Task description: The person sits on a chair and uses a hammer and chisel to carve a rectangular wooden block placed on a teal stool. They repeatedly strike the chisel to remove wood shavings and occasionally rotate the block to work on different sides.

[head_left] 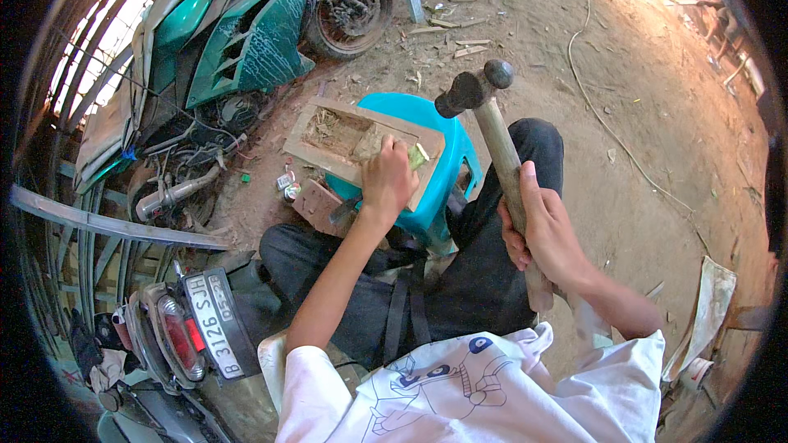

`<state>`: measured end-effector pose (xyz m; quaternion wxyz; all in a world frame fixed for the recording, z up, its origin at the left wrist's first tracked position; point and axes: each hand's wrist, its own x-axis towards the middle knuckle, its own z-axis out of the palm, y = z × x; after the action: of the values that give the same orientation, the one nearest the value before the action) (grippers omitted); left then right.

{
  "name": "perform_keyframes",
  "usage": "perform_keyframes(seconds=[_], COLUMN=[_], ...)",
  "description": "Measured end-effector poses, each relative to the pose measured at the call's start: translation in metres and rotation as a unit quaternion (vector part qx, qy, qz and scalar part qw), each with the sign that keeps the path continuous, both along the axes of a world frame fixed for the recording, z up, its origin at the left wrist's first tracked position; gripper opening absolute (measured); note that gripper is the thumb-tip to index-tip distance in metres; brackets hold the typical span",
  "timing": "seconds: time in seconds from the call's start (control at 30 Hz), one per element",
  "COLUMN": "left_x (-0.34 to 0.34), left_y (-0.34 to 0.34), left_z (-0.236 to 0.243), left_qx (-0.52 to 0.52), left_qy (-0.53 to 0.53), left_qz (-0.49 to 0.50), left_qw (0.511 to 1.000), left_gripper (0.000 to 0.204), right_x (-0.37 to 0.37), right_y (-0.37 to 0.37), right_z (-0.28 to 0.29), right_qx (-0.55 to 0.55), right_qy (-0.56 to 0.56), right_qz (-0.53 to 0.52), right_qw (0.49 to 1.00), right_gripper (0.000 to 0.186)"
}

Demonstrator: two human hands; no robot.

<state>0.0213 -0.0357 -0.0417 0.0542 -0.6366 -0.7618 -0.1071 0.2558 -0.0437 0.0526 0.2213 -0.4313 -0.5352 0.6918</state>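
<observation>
My right hand [542, 221] is wrapped round the wooden handle of a ball-peen hammer [502, 143], its dark steel head raised to the right of a blue plastic stool [464, 148]. Across the stool lies a shallow wooden frame [308, 146] with a recess holding wood chips. My left hand [389, 176] rests over the right part of this frame, fingers curled and closed. Beside its knuckles shows a yellow-green piece [419, 154]; whether the fingers hold it or something else is hidden.
A green motorcycle [254, 41] stands at the far left, with a second one's tail light [176, 332] at the lower left. Wood scraps [472, 47] litter the dirt floor, and a thin cable [599, 102] runs along the right. Small containers [287, 184] lie left of the stool.
</observation>
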Motion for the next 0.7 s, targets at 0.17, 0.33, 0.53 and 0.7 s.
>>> perform_keyframes(seconds=[0.17, 0.33, 0.53, 0.7], left_x=[-0.016, -0.051, -0.053, -0.046], left_y=[0.003, -0.001, -0.008, -0.006], left_z=[-0.001, 0.002, -0.004, -0.002], left_qx=[0.039, 0.061, 0.091, 0.093], left_qy=[-0.060, -0.235, -0.314, -0.216], left_qz=[-0.014, -0.084, -0.112, -0.114], left_qw=[0.997, 0.966, 0.938, 0.965], left_gripper=[0.027, 0.013, 0.013, 0.013], right_x=[0.001, -0.001, -0.001, -0.002], right_y=[-0.002, -0.003, 0.000, 0.000], right_z=[-0.003, -0.003, -0.005, -0.003], right_qx=[0.013, -0.015, -0.003, -0.003], right_qy=[0.010, 0.009, 0.004, -0.006], right_qz=[0.011, 0.006, 0.013, 0.017], right_qw=[1.000, 1.000, 1.000, 1.000], right_gripper=[0.060, 0.059, 0.058, 0.057])
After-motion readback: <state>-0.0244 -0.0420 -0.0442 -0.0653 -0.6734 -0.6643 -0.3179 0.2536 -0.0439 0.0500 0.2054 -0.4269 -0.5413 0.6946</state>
